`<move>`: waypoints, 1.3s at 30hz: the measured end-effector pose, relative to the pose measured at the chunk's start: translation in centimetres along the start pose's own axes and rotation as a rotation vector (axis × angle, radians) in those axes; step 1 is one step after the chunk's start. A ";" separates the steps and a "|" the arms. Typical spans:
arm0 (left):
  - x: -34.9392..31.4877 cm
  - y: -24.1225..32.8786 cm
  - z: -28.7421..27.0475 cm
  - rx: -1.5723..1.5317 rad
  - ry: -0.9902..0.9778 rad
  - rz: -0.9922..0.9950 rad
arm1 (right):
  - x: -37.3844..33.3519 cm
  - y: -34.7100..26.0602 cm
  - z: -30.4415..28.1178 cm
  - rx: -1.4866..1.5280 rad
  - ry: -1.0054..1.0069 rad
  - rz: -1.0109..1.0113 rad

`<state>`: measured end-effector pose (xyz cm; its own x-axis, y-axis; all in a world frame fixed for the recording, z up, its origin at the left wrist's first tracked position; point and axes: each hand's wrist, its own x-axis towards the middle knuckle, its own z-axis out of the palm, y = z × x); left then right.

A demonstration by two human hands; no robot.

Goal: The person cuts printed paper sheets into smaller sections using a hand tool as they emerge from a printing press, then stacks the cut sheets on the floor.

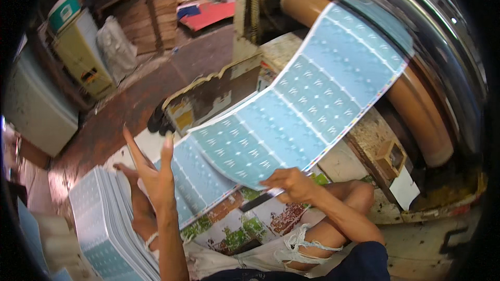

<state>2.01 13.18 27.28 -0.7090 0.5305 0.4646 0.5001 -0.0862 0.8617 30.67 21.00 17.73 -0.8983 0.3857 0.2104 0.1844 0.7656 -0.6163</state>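
Note:
A long light-blue and teal printed sheet (291,109) hangs from a large machine roller at the upper right and slopes down toward my lap. My right hand (294,184) is closed on its near lower corner, thumb and fingers pinched together. Just below those fingers shows a dark, flat strip with a pale end (255,203); whether I hold it too, I cannot tell. My left hand (156,179) is raised at the sheet's left end, thumb and fingers apart, holding nothing. Under the hanging end lies another printed sheet (182,177) of the same pattern.
A tall stack of printed sheets (86,218) stands at my left. Ahead is a worn low-walled box (213,101). The machine's brown roller (422,119) and shiny metal cylinder (442,15) fill the right. A small wooden block (390,158) sits on its ledge.

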 end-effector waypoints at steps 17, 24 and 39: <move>-15.9 -17.1 -2.8 -0.494 -0.581 -1.027 | -10.0 11.3 -23.4 0.092 1.461 0.688; -17.8 -19.4 -3.6 -0.567 -0.425 -1.072 | -16.7 19.4 -27.7 0.037 1.296 0.702; -19.7 -25.5 -11.8 -0.328 -0.305 -1.091 | -15.7 17.4 -33.2 -0.994 0.458 0.509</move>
<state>-2.64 -5.07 -1.41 -0.5119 0.6332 -0.5805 -0.4808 0.3488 0.8045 61.19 45.36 28.90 -0.4458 0.7510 0.4871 0.8833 0.4571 0.1036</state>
